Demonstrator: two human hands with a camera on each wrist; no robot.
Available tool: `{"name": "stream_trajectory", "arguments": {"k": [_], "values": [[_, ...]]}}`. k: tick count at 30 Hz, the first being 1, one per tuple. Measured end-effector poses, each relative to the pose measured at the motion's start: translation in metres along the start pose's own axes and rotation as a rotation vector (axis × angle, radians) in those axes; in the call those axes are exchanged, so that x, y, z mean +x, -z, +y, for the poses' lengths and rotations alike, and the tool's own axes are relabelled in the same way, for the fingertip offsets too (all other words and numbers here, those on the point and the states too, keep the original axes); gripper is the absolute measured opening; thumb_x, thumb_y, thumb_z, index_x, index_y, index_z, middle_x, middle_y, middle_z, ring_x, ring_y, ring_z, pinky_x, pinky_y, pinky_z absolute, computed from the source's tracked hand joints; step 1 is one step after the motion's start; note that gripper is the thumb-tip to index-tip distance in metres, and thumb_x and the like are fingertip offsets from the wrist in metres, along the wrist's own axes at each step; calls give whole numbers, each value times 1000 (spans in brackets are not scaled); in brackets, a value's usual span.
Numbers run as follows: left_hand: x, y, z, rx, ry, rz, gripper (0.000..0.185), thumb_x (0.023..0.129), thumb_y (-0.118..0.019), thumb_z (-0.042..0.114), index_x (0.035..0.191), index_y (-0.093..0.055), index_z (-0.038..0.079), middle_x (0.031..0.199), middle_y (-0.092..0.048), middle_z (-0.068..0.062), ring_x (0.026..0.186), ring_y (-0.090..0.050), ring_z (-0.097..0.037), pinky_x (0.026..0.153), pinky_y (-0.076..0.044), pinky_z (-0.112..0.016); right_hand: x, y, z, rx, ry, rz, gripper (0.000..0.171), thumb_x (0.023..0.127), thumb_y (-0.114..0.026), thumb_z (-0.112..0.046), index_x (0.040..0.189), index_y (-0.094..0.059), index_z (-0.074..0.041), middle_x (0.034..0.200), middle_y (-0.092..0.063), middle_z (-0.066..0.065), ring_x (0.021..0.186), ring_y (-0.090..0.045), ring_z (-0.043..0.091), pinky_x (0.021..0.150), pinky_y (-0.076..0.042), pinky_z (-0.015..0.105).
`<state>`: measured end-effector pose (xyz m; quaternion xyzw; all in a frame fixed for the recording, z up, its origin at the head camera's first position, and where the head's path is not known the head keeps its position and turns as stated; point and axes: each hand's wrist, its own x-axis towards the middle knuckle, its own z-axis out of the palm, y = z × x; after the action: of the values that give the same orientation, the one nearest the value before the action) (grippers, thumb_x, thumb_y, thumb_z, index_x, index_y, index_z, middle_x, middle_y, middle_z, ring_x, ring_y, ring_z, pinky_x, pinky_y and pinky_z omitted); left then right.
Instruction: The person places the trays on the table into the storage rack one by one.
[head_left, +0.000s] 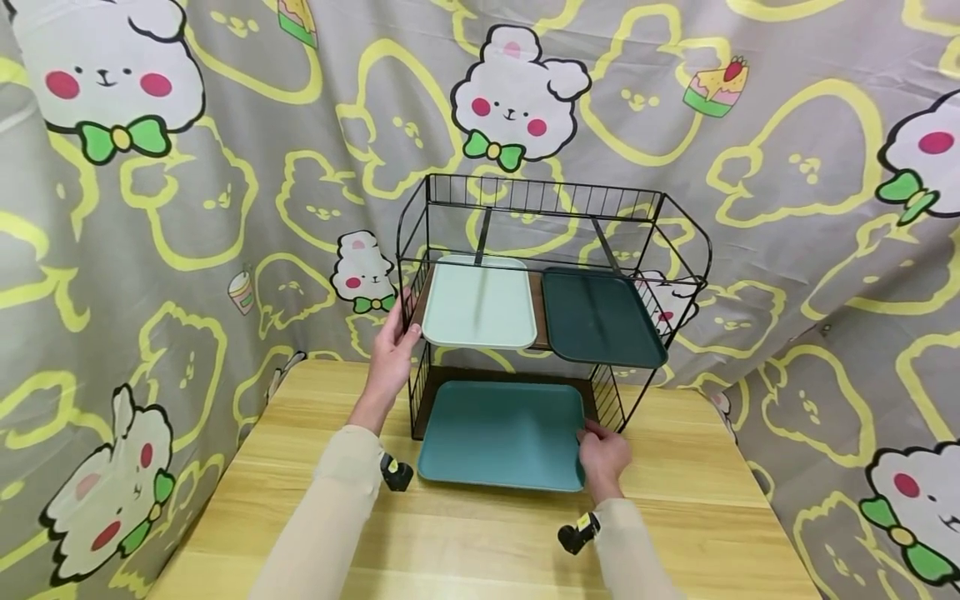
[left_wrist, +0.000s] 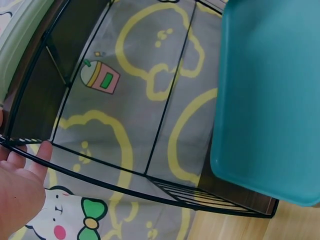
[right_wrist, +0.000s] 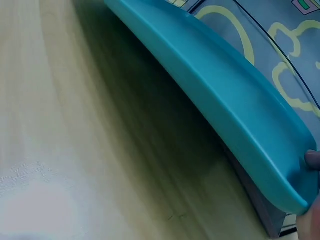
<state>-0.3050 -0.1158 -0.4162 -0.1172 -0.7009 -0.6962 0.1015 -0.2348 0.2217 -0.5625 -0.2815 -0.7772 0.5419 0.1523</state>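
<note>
A black wire rack (head_left: pixel 424 392) with two brown shelves stands on the table. My left hand (head_left: pixel 392 350) grips its left side by the upper shelf; in the left wrist view the fingers (left_wrist: pixel 41 162) are round the wire frame. On the lower shelf a teal tray (head_left: pixel 502 433) juts out past the front edge. My right hand (head_left: pixel 603 457) pinches this tray's right rim, thumb on the inner side. The right wrist view shows the tray's front (right_wrist: pixel 210 105) raised over the tabletop. A pale mint tray (head_left: pixel 480 302) and a dark green tray (head_left: pixel 600 317) lie side by side above.
The light wooden table (head_left: pixel 675 500) extends in front of the rack and to both sides. Behind it hangs a grey curtain (head_left: pixel 300 125) printed with cartoon animals, close to the rack's back. A wire rail (head_left: pixel 547 200) runs round the rack's top.
</note>
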Motion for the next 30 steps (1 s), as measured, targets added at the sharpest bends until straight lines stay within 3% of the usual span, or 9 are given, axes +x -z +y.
{"name": "stream_trajectory", "arguments": {"k": [15, 21, 24, 30], "values": [[-3, 0, 4, 8, 14, 15, 64, 113, -46, 11, 170, -26, 31, 175, -31, 3, 164, -27, -16, 133, -30, -42, 26, -16, -13, -26, -15, 22, 33, 100, -61, -15, 123, -78, 0, 132, -71, 28, 124, -64, 46, 102, -51, 57], [-2, 0, 4, 8, 19, 17, 64, 113, -47, 11, 169, -27, 34, 175, -33, 2, 163, -28, -17, 133, -29, -42, 30, -21, -8, -90, 12, 22, 34, 102, -65, -17, 130, -75, -2, 135, -70, 26, 131, -60, 46, 110, -48, 58], [-2, -1, 4, 5, 24, 13, 64, 113, -47, 11, 169, -27, 34, 175, -32, 3, 163, -28, -16, 133, -29, -42, 30, -23, -2, -126, 25, 2, 36, 103, -64, -15, 135, -72, -1, 137, -69, 26, 135, -57, 47, 117, -41, 59], [-1, 0, 2, 8, 10, 16, 64, 113, -47, 11, 170, -26, 29, 175, -32, 4, 163, -27, -15, 133, -28, -40, 28, -27, 15, -63, 25, -28, 39, 102, -60, -6, 139, -67, 3, 140, -66, 28, 139, -55, 49, 119, -43, 58]]}}
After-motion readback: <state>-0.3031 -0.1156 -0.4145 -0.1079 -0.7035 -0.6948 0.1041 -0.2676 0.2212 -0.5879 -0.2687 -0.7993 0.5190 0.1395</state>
